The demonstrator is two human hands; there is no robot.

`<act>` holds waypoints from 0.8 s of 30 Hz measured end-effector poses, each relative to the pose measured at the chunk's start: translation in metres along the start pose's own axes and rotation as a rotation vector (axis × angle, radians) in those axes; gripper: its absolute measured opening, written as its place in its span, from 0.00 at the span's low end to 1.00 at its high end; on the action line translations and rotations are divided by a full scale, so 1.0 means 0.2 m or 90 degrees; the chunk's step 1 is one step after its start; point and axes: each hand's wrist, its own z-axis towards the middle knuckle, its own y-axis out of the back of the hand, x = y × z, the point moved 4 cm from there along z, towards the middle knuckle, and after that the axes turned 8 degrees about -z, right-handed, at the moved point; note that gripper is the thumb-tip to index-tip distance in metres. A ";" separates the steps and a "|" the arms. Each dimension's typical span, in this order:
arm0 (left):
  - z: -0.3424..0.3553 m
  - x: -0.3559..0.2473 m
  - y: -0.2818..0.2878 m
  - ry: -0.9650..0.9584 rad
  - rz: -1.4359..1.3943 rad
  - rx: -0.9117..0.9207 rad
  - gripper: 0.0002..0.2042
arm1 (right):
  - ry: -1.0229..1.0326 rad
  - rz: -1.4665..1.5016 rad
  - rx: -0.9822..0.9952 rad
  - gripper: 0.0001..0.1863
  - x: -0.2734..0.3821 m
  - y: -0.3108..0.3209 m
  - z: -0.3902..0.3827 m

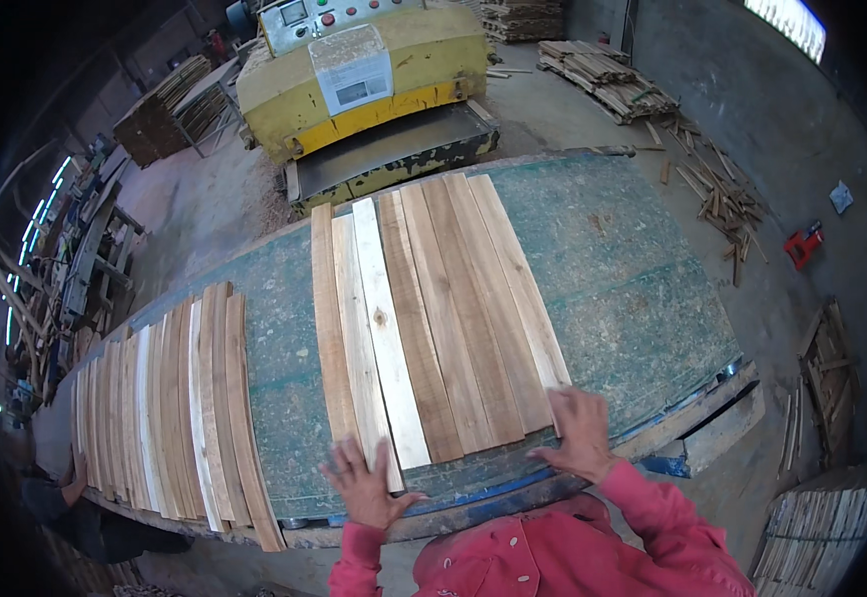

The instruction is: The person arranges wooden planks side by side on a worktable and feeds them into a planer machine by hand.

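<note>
Several long wooden slats (443, 328) lie side by side on a worn green tabletop (633, 289), in light and brown tones. One pale, nearly white slat (386, 328) with a dark knot stands out among them. My left hand (367, 490) rests with spread fingers on the near ends of the left slats, its thumb pointing right. At the near right corner of the group, my right hand (581, 435) touches the end of the outermost slat (528, 289), thumb held away from the fingers. Neither hand is wrapped around a slat.
A second row of slats (170, 408) lies to the left, where another person's hand (78, 473) touches its end. Beyond the table stands a yellow machine (384, 90) with a metal bed (394, 149). Stacked boards (603, 80), scattered scraps (717, 194) and a red tool (804, 244) are at right.
</note>
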 end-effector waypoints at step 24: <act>1.13 0.20 0.06 -0.042 -0.255 -0.166 0.64 | -0.205 0.002 0.132 0.59 -0.58 -0.19 1.14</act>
